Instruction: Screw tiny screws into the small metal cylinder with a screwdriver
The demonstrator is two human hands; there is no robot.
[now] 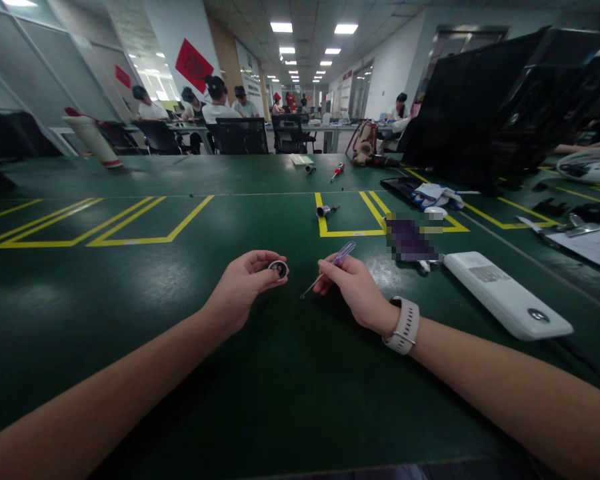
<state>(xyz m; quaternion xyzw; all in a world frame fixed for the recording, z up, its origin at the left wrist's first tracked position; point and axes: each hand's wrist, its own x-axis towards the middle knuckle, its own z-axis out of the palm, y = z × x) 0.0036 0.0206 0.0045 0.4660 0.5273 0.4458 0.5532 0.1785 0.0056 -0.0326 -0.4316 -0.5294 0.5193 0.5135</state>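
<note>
A small round part (279, 269), silver-rimmed with a dark middle, sits pinched at the fingertips of the left hand (240, 283). That grip is narrow, closed around the part's edge, and its face is turned up toward the camera. The part is held just above the green tabletop (180, 373), a little left of the centre of the view.

Just beside it, the right hand (353, 287) holds a thin screwdriver (330, 267) with a clear purple handle. Its grip is closed on the shaft just below the handle, pen-fashion. The handle slants up and away, and the metal tip points down and left, ending near the round part but apart from it. Whether the tip touches the tabletop I cannot tell. A white watch (404, 325) is strapped on the right wrist.

Between the two hands the tabletop lies bare. To the right of the right hand lies a long white device (505, 293), and beyond the hand a blurred purple patch (410, 239). Farther back, inside a box of yellow tape lines (345, 233), rests a short metal cylinder (324, 211). Behind that lies a red-handled screwdriver (337, 171), and to the right a pair of white and blue gloves (437, 195). A black monitor (480, 100) stands at the right rear and a white cup (93, 140) at the far left. Other people sit at desks well beyond.
</note>
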